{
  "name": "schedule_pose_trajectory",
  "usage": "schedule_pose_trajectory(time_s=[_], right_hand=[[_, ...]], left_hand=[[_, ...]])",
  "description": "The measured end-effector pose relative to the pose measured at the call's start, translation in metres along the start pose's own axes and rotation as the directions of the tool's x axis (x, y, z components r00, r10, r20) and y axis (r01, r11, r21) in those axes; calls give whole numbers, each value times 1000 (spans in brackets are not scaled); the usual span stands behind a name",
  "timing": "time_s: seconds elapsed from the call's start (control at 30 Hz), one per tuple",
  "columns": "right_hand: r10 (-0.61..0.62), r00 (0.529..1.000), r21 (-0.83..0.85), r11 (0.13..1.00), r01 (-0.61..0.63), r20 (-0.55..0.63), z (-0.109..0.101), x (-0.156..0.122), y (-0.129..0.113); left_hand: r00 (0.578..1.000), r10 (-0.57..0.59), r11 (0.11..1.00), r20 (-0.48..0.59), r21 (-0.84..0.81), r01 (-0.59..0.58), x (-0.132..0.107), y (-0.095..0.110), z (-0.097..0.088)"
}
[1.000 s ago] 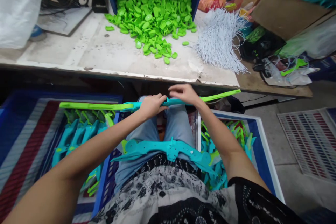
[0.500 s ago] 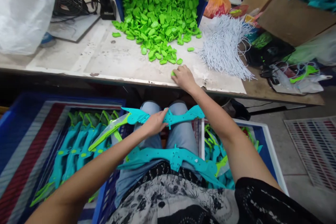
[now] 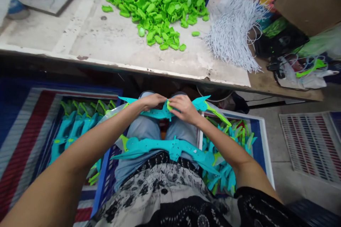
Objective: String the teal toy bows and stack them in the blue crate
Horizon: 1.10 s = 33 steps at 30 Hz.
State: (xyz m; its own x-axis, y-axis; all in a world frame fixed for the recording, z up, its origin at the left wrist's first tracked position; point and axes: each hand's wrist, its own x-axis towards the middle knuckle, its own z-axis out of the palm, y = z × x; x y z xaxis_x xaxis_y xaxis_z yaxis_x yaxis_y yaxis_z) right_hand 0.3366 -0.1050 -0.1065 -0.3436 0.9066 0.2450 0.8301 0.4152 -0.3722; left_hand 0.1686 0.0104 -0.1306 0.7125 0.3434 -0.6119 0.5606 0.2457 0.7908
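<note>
Across my knees lies a teal plastic toy bow [image 3: 155, 113] with light green tips. My left hand [image 3: 153, 101] is closed on it just left of its middle. At the bow's centre my right hand [image 3: 185, 109] pinches a small bright green plastic piece [image 3: 169, 105] and presses it against the teal part. The fingers partly hide that piece, so I cannot tell how far it sits in. Nearer my waist, a second teal toy bow [image 3: 160, 144] rests on my lap, touched by neither hand.
Green pieces [image 3: 160, 14] spill from a blue bin onto the worktable [image 3: 87, 42]. Right of them lies a bundle of white cords [image 3: 234, 32]. A blue crate [image 3: 105, 188] with teal bows stands at my left, a white-rimmed crate [image 3: 268, 152] with more at my right.
My right hand has come back from the table edge to the bow's centre, bringing a green piece. My left hand stays on the bow. The view has tilted down slightly.
</note>
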Motion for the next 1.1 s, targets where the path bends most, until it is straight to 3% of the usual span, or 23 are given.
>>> schedule_pose_trajectory(time_s=[0.13, 0.27, 0.33, 0.43, 0.5, 0.57, 0.63, 0.77, 0.9, 0.93, 0.97, 1.03, 1.07, 1.1], right_hand=[[32, 999, -39, 999, -31, 21, 23, -23, -10], [131, 991, 22, 991, -131, 19, 29, -21, -12], [217, 976, 108, 970, -217, 13, 29, -20, -13], [425, 905, 270, 868, -417, 29, 30, -17, -14], [536, 835, 314, 777, -545, 123, 31, -13, -11], [577, 782, 291, 726, -623, 236, 32, -6, -8], [581, 761, 254, 719, -646, 289, 32, 0, -5], [554, 780, 216, 756, -618, 291, 31, 3, -6], [422, 871, 187, 862, -472, 250, 7, 20, 7], [419, 890, 175, 876, -449, 181, -3, 31, 16], [438, 896, 145, 884, -444, 75, -14, 46, 28], [468, 863, 25, 881, -472, -192, -35, 80, 58], [449, 846, -53, 875, -482, -289, -42, 98, 74], [419, 844, -123, 869, -480, -335, -47, 115, 91]], left_hand=[[999, -48, 988, 25, -145, 51, 5, -3, 0], [997, 41, 997, 67, -61, -37, 4, -4, 2], [996, 78, 997, 39, 0, -79, 3, -5, 4], [994, 104, 994, -30, 40, -102, 4, -8, 8], [989, 132, 989, -71, 74, -127, 6, -10, 11], [980, 166, 980, -111, 130, -151, 7, -13, 13], [969, 197, 968, -149, 185, -169, 8, -15, 13], [956, 241, 949, -168, 248, -196, 8, -17, 11], [951, 251, 933, -181, 306, -188, 4, -15, 14], [927, 288, 915, -239, 355, -193, 1, -14, 18], [878, 358, 885, -319, 416, -209, -4, -13, 24], [708, 549, 790, -445, 553, -264, -19, -12, 41], [636, 627, 736, -450, 610, -293, -29, -14, 52], [614, 672, 691, -413, 649, -318, -39, -17, 64]])
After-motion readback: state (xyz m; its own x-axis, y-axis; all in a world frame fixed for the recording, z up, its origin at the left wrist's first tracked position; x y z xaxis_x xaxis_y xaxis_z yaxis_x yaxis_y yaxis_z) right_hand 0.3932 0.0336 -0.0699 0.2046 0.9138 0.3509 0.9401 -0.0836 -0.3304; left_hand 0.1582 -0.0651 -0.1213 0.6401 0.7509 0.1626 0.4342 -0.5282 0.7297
